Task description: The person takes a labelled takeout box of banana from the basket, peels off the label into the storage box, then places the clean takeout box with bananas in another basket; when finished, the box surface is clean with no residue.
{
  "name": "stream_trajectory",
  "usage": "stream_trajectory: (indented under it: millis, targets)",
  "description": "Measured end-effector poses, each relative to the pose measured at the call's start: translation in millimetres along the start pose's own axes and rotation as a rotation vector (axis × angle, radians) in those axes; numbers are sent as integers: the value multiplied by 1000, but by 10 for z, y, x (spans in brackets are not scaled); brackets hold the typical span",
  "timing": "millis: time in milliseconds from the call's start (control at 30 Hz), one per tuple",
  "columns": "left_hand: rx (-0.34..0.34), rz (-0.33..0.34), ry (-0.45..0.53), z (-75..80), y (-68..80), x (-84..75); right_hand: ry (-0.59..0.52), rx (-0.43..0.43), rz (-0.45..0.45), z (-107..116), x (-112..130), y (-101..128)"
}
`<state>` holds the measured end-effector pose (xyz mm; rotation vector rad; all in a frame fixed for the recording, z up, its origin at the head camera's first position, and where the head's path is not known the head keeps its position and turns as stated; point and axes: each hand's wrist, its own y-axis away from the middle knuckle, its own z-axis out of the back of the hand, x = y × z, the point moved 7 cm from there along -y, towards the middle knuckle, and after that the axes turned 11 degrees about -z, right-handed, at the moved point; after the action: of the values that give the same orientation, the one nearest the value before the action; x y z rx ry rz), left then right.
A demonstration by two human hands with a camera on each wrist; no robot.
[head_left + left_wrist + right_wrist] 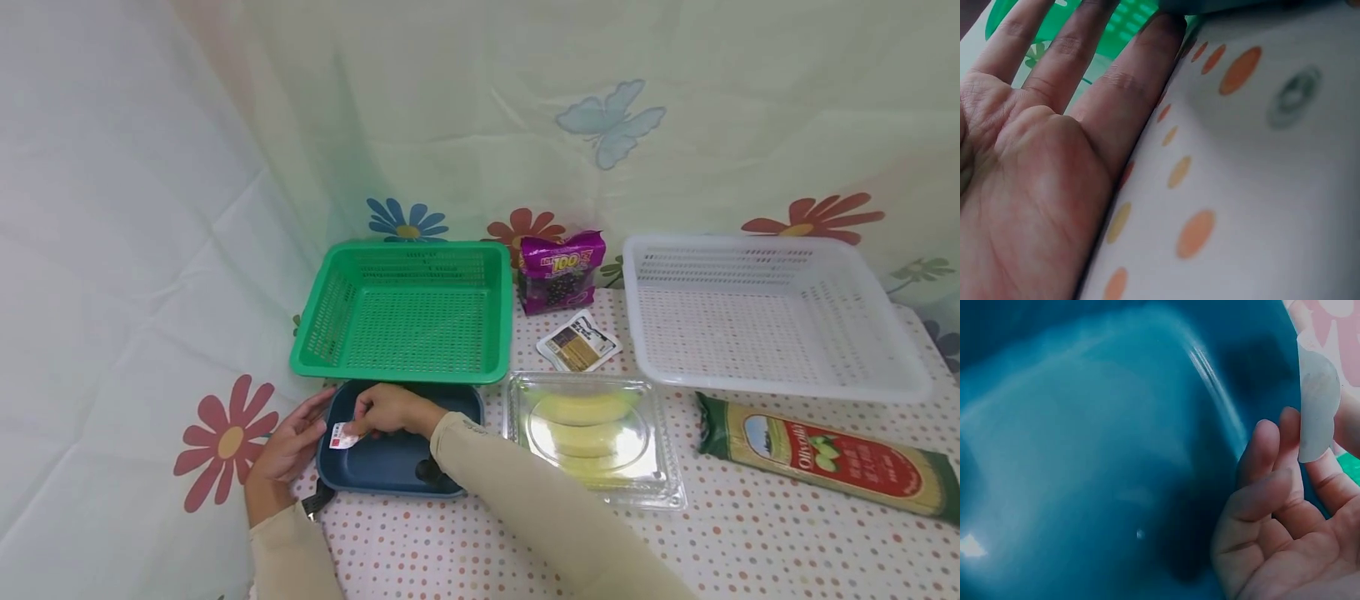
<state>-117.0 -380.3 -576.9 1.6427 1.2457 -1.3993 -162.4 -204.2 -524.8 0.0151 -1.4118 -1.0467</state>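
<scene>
A dark blue rectangular tray [397,467] lies in front of the green basket. My right hand [393,410] reaches over it, thumb and fingers pinching a white label [342,435] with a red mark at the tray's left side. In the right wrist view the label [1318,403] stands up off the blue surface, by the curled fingers [1260,447]. My left hand [296,437] is at the tray's left edge, with fingertips right at the rim. Its fingers [1129,87] are nearly straight in the left wrist view, the palm facing the camera.
Behind the tray stands a green basket [498,333]; a white basket [780,387] is at the right. A purple bag [558,271], a small flat packet [579,342], a clear box of bananas [588,433] and a pasta pack [832,458] are on the dotted tablecloth [750,542].
</scene>
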Motion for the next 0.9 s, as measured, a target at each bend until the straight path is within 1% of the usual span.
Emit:
stream_trajectory:
  millis: [100,200,300,400,500,667,900]
  targets:
    - [9,-16,15,-18,-8,-7,-3,-3,-19,-20,-16,-56]
    - [21,-36,32,-34,-23,-17,-30,-2,-29,-28,-35,-119]
    - [29,-51,44,-45,-32,-33,-49,-1,-24,-41,-39,-175]
    - [28,-57,56,-45,-29,-43,-52,-6,-1,-73,-25,-233]
    - [18,-49,59,-33,-20,-38,-35,-39,11,-102,-15,-282]
    - [-3,-27,41,-17,-13,-24,37,-116,-21,-134,-14,-326]
    - [-1,-21,21,-7,-20,-30,64,-145,-59,-140,-7,-330]
